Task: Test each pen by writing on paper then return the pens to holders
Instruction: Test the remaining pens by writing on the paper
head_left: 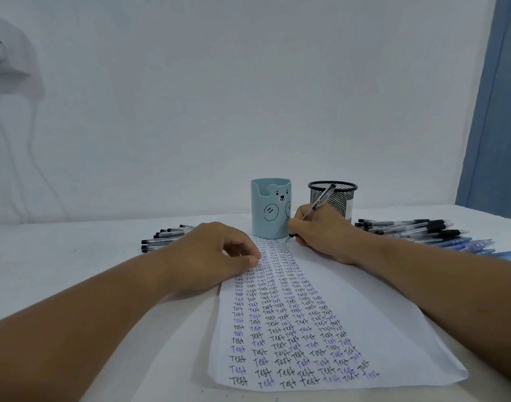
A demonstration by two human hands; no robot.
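A sheet of paper (379, 320) lies on the white table (74, 256), running away from the person, its left part filled with columns of the word "Test" in black and blue ink. The right hand (321, 230) rests on the far right part of the sheet and pinches a clear pen (318, 206) between thumb and curled fingers (299, 219); the pen tilts up and to the right, its tip down at the paper near the top of the written columns. The left hand (216, 253) lies on the left edge of the sheet, fingers loosely curled and holding nothing, fingertips touching the paper.

Two holders stand at the far end of the sheet. The pale blue cup with a bear face (270, 208) sits just beyond the paper's top edge; nothing sticks up above its rim, and its inside is hidden. The black mesh cup (340, 198) stands just to its right, behind the right hand; no pens rise above its rim either, and the raised pen crosses in front of it.

A row of black-capped clear pens (164, 237) lies on the table to the left, partly behind the left hand. A larger pile of black pens (408, 227) lies to the right, with blue pens (474, 246) beside it nearer the table edge.
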